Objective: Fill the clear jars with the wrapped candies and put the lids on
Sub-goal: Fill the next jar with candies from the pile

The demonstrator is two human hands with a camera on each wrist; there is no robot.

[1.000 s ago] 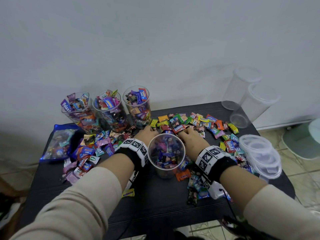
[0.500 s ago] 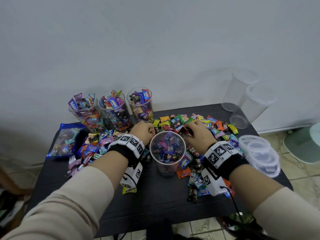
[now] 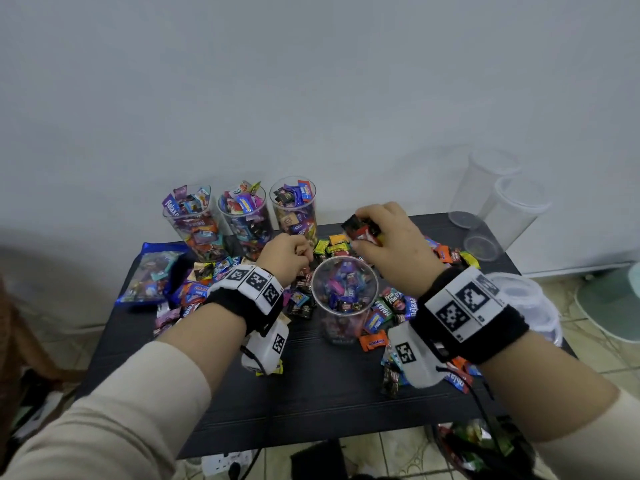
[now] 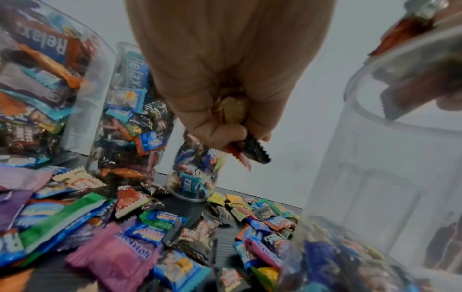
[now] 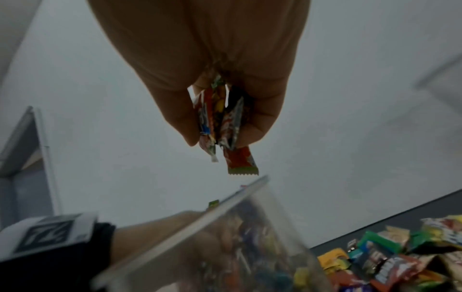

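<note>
From my head camera, both hands have lifted off the black table [image 3: 311, 393] since a second ago: my right hand [image 3: 391, 244] now pinches red-and-black wrapped candies [image 3: 362, 230] above the half-filled clear plastic jar [image 3: 343, 299]. The left wrist view shows my left hand [image 4: 225, 79] gripping dark wrappers [image 4: 250, 152] beside it. The right wrist view shows my pinched bunch [image 5: 220, 122] over the rim, so both handfuls look ready to drop.

A second ago both hands lay flat on the loose candy behind the open jar [image 3: 344, 295] at the middle of the frame. Now the right hand [image 3: 394, 247] has lifted off the bench to above and right of the jar's rim, its fingers [image 5: 260, 126] pinching a small bunch of red and dark wrapped candies [image 3: 362, 230]. The left hand [image 3: 287, 259] has curled and risen just left of the rim, gripping a couple of dark wrapped sweets [image 4: 250, 152].
</note>
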